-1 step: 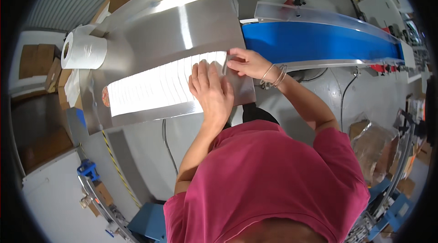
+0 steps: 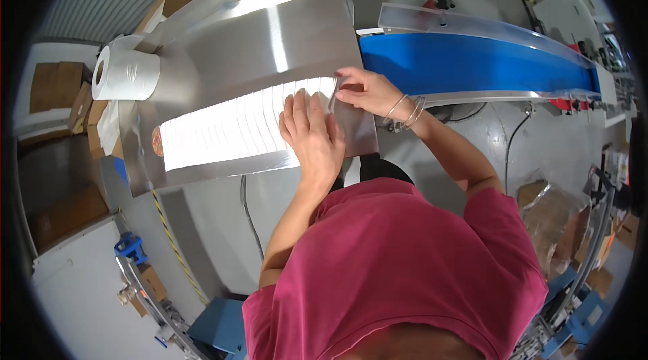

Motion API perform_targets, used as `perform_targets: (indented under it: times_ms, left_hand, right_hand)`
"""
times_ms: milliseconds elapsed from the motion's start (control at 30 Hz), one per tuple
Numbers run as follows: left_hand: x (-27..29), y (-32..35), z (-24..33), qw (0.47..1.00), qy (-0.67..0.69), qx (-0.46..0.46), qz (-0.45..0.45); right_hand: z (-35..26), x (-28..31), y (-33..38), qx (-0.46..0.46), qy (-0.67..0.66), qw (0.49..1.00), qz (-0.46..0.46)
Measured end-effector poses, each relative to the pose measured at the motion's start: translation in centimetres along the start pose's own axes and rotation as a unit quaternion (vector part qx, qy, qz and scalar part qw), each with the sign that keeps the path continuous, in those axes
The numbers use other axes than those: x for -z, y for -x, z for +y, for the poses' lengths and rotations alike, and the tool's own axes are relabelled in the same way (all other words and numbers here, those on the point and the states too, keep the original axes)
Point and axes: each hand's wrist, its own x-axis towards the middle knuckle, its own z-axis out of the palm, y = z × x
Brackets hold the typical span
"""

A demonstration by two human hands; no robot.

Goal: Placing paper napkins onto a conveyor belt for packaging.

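Observation:
A long row of overlapping white flat pieces [image 2: 226,123], like sheets or pouches, lies fanned out on a shiny metal table [image 2: 223,42]. At its left end a round red printed face [image 2: 157,141] shows. My left hand [image 2: 312,134] rests flat on the right part of the row, its fingers stretched out and slightly apart. My right hand [image 2: 368,93], with bangles at the wrist, is at the row's right end. Its thumb and forefinger close on the edge of the last white piece; the other fingers are curled and partly hidden.
A white paper roll [image 2: 128,71] stands at the table's left end, beside cardboard boxes [image 2: 57,86]. To the right, a blue conveyor belt [image 2: 472,63] with a clear side guard [image 2: 412,19] adjoins the table. Plastic-wrapped cardboard [image 2: 553,218] sits at lower right.

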Motion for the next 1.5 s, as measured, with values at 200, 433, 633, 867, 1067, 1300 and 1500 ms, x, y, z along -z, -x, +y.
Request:
perform_targets:
  times_ms: [200,433,633,867,1067,1300,1500]
  left_hand:
    - [0.0,0.0,0.3,1.000,0.000,0.010,0.020]
    - [0.2,-0.1,0.5,0.999,0.008,0.024,0.023]
    - [0.6,-0.2,0.5,1.000,0.028,0.012,0.001]
    - [0.9,0.5,0.0,0.998,-0.052,0.042,0.019]
    - [0.4,0.7,-0.6,0.998,-0.042,0.026,0.025]
    - [0.5,1.0,-1.0,0.999,-0.026,0.017,0.032]
    - [0.9,1.1,-1.2,1.000,-0.026,-0.002,-0.004]
  right_hand:
    - [-0.7,1.8,-1.7,0.113,0.034,0.993,-0.034]
    - [-0.9,2.7,-2.8,0.147,0.014,0.978,-0.150]
    - [-0.4,3.1,-3.6,0.202,0.082,0.956,-0.194]
    - [5.2,7.2,-1.7,0.021,-0.062,0.996,0.058]
    - [10.7,15.0,-0.6,-0.119,0.210,0.861,0.448]
    - [2.5,6.4,-0.6,0.291,0.343,0.871,0.198]
    - [-0.2,1.4,-2.4,0.318,0.164,0.929,-0.090]
